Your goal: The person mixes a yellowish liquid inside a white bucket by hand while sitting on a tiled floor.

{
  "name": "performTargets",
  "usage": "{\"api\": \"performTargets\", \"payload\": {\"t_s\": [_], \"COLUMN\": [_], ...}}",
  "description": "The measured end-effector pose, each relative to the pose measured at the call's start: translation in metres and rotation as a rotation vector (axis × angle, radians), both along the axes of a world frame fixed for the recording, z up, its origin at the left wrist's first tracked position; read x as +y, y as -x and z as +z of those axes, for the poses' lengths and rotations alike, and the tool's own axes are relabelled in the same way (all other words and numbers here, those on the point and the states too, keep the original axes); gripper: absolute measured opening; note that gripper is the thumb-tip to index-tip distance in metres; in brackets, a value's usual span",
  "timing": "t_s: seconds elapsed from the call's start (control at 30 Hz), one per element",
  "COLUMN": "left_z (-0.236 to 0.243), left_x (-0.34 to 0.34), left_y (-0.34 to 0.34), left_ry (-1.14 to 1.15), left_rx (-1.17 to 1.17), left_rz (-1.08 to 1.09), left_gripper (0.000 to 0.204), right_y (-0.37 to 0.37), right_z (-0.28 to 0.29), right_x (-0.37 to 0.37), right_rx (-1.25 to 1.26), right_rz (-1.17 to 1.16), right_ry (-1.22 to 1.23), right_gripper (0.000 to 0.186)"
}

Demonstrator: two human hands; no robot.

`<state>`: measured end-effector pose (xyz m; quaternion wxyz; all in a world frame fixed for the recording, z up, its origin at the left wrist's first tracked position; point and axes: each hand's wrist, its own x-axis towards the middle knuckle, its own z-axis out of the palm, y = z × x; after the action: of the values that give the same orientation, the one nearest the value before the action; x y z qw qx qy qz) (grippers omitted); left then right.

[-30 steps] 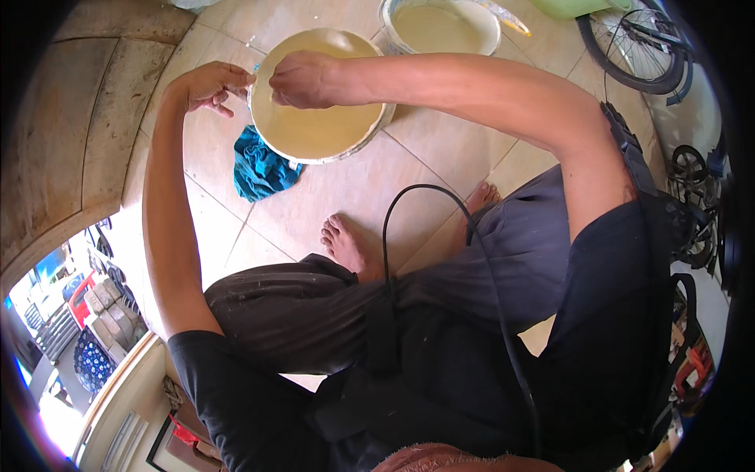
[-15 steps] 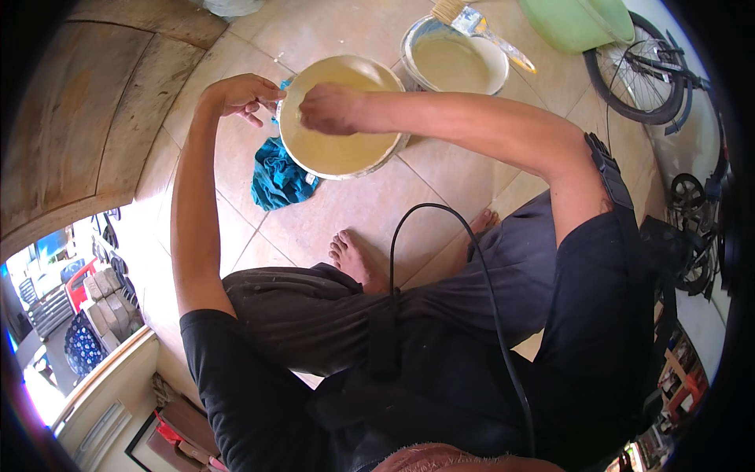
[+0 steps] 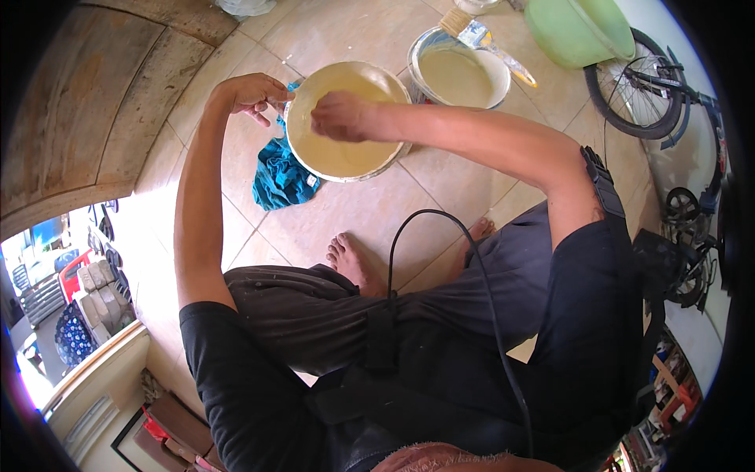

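Note:
A round bucket (image 3: 346, 176) with a pale yellowish inside stands on the tiled floor in front of me. My left hand (image 3: 259, 96) is at its left rim, fingers bent and fingertips gripping the edge. Inside the bucket's mouth is my right hand (image 3: 344, 116), its fingers curled together and slightly blurred. What it holds, if anything, is hidden under the knuckles. A crumpled teal cloth (image 3: 281, 177) lies on the floor against the bucket's left side, partly tucked behind it.
Right of the bucket stands a smaller pail (image 3: 503, 93) of cream-coloured liquid, a wide paintbrush (image 3: 478, 35) across its rim. Farther right are a light green tub (image 3: 562, 35) and a bicycle wheel (image 3: 635, 82). A wooden panel (image 3: 71, 102) rises at the left. A black cable (image 3: 481, 267) loops before my body.
The view has shifted slightly, so the bucket and pail sit a little lower and farther right. My right hand stays in the bucket, my left at its rim.

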<state>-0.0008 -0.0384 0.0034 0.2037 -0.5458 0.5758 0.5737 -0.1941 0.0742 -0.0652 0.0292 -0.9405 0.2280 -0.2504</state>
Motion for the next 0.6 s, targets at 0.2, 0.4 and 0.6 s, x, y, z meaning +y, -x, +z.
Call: {"api": "performTargets", "payload": {"t_s": [0.2,0.4,0.6], "left_z": [0.005,0.005,0.008], "left_x": [0.005,0.005,0.005], "left_y": [-0.004,-0.007,0.002], "left_ry": [0.034,-0.003,0.032], "left_rx": [-0.004,0.015,0.006], "left_rz": [0.002,0.021,-0.01], "left_gripper": [0.038,0.034,0.034], "right_y": [0.034,0.006,0.006], "right_z": [0.043,0.045,0.041], "right_x": [-0.004,0.013,-0.013], "right_rx": [0.488,0.231,0.515], "right_rz": [-0.047,0.149,-0.195], "right_ry": [-0.206,-0.286,-0.165], "right_gripper": [0.01,0.011,0.015]}}
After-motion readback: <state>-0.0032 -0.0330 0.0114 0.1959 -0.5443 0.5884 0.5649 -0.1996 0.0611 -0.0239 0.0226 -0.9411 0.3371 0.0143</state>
